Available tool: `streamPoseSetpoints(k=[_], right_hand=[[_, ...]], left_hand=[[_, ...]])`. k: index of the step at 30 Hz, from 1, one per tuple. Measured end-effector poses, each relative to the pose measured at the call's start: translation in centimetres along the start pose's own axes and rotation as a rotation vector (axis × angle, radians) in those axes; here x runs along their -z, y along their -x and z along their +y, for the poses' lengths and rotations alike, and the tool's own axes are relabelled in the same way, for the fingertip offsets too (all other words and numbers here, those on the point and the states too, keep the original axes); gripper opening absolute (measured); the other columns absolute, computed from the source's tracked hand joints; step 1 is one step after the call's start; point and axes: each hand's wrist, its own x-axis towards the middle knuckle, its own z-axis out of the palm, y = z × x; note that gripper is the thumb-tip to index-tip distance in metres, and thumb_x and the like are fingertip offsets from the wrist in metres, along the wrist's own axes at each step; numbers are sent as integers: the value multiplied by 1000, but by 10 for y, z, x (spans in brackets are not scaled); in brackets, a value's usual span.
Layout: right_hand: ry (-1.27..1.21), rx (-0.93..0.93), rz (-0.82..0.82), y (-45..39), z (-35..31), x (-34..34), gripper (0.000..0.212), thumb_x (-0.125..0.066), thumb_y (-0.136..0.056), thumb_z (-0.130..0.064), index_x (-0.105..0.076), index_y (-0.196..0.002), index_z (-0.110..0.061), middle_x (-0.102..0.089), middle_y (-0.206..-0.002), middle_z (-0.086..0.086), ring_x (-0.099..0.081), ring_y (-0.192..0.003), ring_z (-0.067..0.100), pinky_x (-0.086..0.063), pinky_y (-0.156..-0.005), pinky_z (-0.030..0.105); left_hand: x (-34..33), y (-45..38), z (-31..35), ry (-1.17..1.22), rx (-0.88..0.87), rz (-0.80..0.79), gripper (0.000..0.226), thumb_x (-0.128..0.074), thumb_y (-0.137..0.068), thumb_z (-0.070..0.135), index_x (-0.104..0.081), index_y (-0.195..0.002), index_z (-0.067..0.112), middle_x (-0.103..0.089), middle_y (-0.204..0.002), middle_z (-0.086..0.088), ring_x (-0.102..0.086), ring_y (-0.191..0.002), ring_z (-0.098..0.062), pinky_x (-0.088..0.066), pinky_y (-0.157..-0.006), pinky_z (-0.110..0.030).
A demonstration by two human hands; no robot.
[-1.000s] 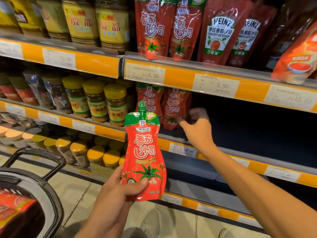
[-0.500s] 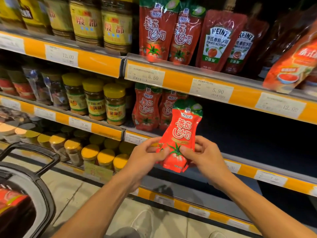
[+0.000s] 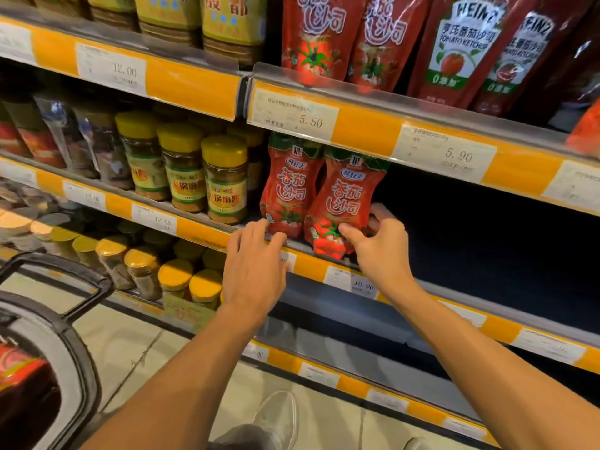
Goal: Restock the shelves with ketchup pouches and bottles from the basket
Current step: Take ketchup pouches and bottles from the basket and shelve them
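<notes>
A red ketchup pouch with a green top [image 3: 344, 203] stands at the front of the middle shelf [image 3: 311, 264], and my right hand [image 3: 378, 245] grips its lower right side. A second matching pouch [image 3: 285, 193] stands just left of it. My left hand [image 3: 256, 264] hovers with fingers spread in front of that left pouch, its fingertips at the pouch's base. The basket [image 3: 65, 339] sits at the lower left, with red pouches [image 3: 19, 368] inside.
Right of the two pouches the middle shelf is dark and bare. Yellow-lidded jars [image 3: 185, 167] fill the shelf to the left. More red pouches [image 3: 315, 37] and Heinz pouches [image 3: 461, 47] hang on the shelf above. My shoe [image 3: 279, 417] shows on the tiled floor.
The pouch went from both hands in mid-air onto the middle shelf beside the other one. My left hand let go of it; my right hand still holds it.
</notes>
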Motion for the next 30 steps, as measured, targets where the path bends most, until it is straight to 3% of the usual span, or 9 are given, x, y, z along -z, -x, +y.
streamPoseSetpoints(k=[4, 10, 13, 20, 26, 30], right_hand=[[-46, -15, 36, -5, 8, -9, 29, -79, -85, -16, -61, -103, -32, -70, -96, -18, -66, -90, -8, -50, -71, 7], [-1, -21, 29, -1, 13, -12, 36, -80, -85, -23, -64, -117, -24, -70, -105, -9, -65, -96, 0, -51, -76, 12], [14, -36, -1, 2, 11, -9, 40, -80, -85, -28, -62, -120, -24, -70, -109, -6, -66, -98, 4, -55, -81, 21], [53, -107, 27, 20, 17, 7, 46, -81, -81, -39, -54, -117, -27, -61, -111, -12, -60, -101, 0, -47, -77, 16], [53, -153, 16, 54, 13, 43, 28, -76, -87, -32, -57, -109, -29, -65, -104, -13, -63, -94, -4, -49, -76, 14], [51, -181, -13, 95, -5, 85, 21, -73, -89, -33, -58, -104, -36, -66, -102, -14, -61, -95, -9, -50, -79, 16]], left_hand=[[-5, -3, -4, 47, -32, -25, 44, -72, -88, 39, -57, -126, 24, -58, -121, -3, -50, -118, -24, -43, -99, -40], [-5, -5, -3, 76, -16, -37, 42, -69, -90, 38, -56, -127, 25, -55, -121, -2, -48, -118, -22, -45, -93, -37], [-3, -5, -2, 85, -8, -54, 42, -67, -91, 40, -54, -128, 25, -53, -123, -2, -47, -120, -21, -45, -94, -36], [10, -8, 2, 128, 28, -109, 43, -63, -92, 38, -55, -132, 23, -56, -130, -1, -49, -125, -21, -42, -101, -36], [45, 2, 14, 303, 97, -147, 37, -58, -97, 35, -57, -130, 18, -62, -127, -4, -54, -119, -24, -47, -97, -41], [75, 30, 48, 437, 55, -213, 35, -54, -98, 45, -55, -130, 29, -64, -124, 5, -61, -111, -16, -51, -86, -35]])
